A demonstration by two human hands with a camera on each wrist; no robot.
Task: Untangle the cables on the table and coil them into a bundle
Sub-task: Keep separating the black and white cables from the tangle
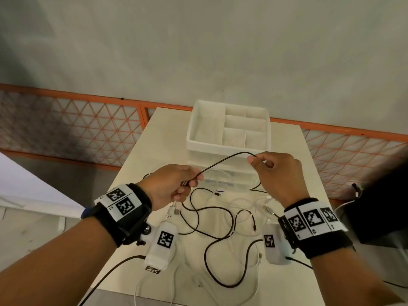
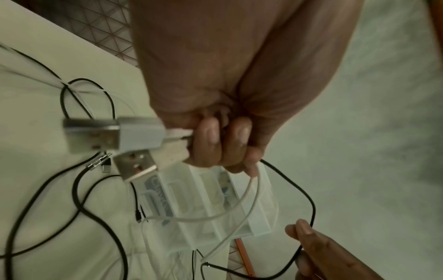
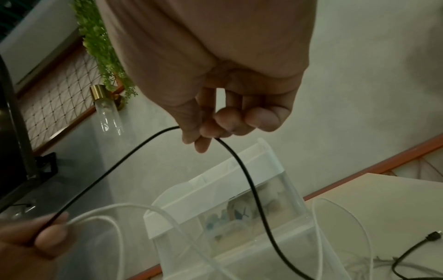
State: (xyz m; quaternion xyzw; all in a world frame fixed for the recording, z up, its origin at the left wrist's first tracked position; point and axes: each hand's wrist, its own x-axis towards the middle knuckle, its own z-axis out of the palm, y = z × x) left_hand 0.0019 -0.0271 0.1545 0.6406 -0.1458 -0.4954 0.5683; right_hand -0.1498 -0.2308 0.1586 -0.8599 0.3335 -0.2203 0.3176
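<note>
A thin black cable runs in the air between my two hands above the table. My left hand grips one end of it together with white cables whose two USB plugs stick out of the fist. My right hand pinches the black cable between thumb and fingers further along. More black cable and white cables lie tangled on the pale table below both hands. In the right wrist view the left hand's fingertips hold black and white strands.
A white plastic drawer unit with an open divided tray on top stands at the table's far middle, just beyond my hands. An orange-framed mesh railing runs behind the table. A black object sits off the table's right edge.
</note>
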